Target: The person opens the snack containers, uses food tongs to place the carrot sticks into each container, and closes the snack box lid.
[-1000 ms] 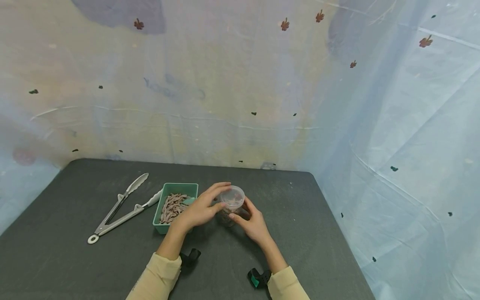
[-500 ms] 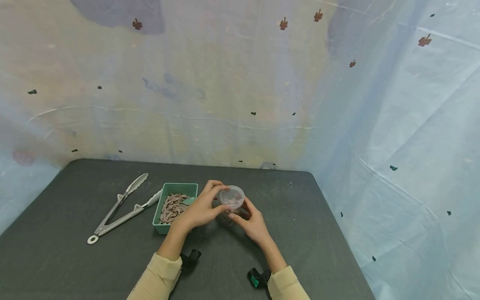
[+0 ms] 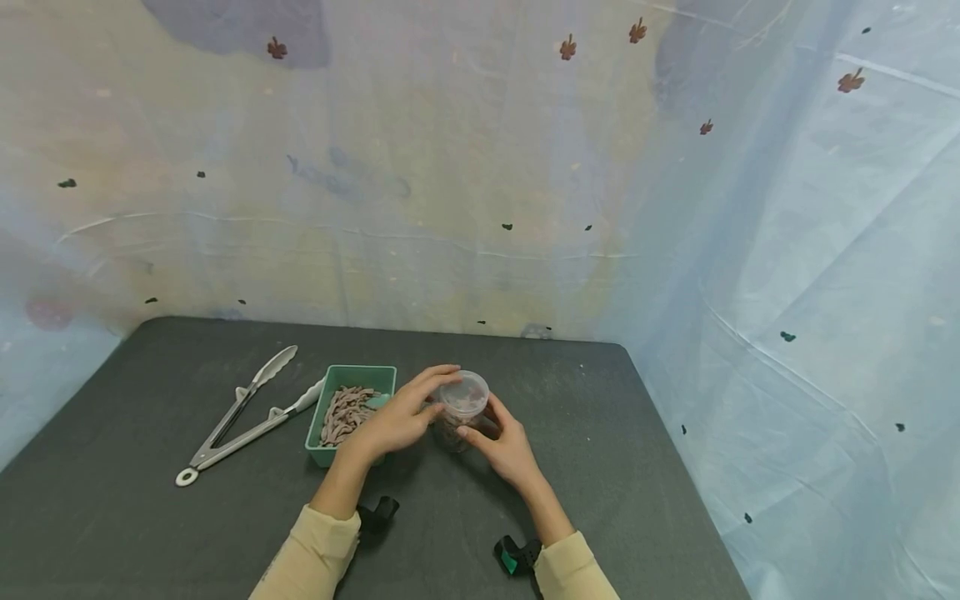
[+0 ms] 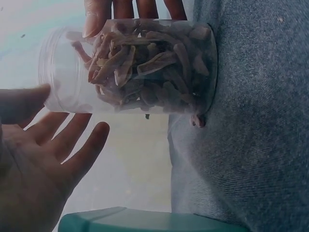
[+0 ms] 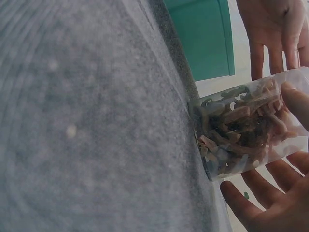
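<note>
A clear plastic jar [image 4: 145, 67] stands upright on the dark table, partly filled with brownish strips. Its translucent round lid [image 3: 465, 392] sits on top. My left hand [image 3: 397, 418] holds the lid's edge from the left, thumb at the near side and fingers reaching to the far side. Around the jar's body from the right, my right hand [image 3: 512, 450] keeps its grip, thumb in front and fingers behind. Just left of the jar, a green rectangular tray [image 3: 362, 367] holds more of the strips, partly covered by my left hand.
Silver tongs [image 3: 240, 421] lie spread at the left, one tip against the tray. A small brown piece [image 4: 197, 121] lies by the jar's base. A patterned plastic sheet [image 3: 420, 167] hangs behind the table and along its right side.
My left thumb slid right along the lid's near edge, then came back left, the fingers shifting with it. My right hand and the jar stayed in place.
</note>
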Available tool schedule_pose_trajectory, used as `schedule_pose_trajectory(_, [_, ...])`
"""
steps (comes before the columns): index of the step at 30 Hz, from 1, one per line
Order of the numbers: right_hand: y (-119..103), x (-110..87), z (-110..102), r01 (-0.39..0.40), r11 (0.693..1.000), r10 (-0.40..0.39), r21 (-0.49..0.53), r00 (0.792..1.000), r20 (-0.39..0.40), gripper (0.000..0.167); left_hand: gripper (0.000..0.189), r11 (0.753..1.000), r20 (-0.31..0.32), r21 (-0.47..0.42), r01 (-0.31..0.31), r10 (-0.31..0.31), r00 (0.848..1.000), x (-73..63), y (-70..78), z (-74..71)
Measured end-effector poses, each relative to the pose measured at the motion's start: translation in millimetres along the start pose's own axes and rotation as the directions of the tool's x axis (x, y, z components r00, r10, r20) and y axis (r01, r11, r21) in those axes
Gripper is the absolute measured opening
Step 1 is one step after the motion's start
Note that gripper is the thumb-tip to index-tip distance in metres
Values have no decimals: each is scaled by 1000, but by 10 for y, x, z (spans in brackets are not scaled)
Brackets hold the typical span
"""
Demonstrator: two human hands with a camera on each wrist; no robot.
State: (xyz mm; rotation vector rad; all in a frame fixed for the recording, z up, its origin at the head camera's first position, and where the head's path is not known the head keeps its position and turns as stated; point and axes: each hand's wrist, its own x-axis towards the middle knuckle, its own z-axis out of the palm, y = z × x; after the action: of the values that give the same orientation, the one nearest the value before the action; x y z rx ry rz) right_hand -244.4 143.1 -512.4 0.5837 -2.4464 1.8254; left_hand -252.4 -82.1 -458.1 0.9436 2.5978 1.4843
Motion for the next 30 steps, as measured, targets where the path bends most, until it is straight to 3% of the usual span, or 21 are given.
schedule_pose_trajectory(7, [-294,-44,-40,1,1000,-2,18,999,34,72,50,1000,-53,-2,-6,6,999,-3,38,9])
schedule_pose_trajectory(16, [-359,-90,-64,14,999,-17,50,999,46,71,58,991,-132,103,90,-76,988,15,50,103])
schedule_pose_trajectory(23, [-369,-88,-46,7,999,-8,43,1000,30,72,56,994,-134,103,46,-32,990,21,32,105])
schedule_pose_trajectory(30, [-366,-104,-44,8,999,-9,32,1000,30,71,53,995,-89,97,14,-5,996,11,11,76])
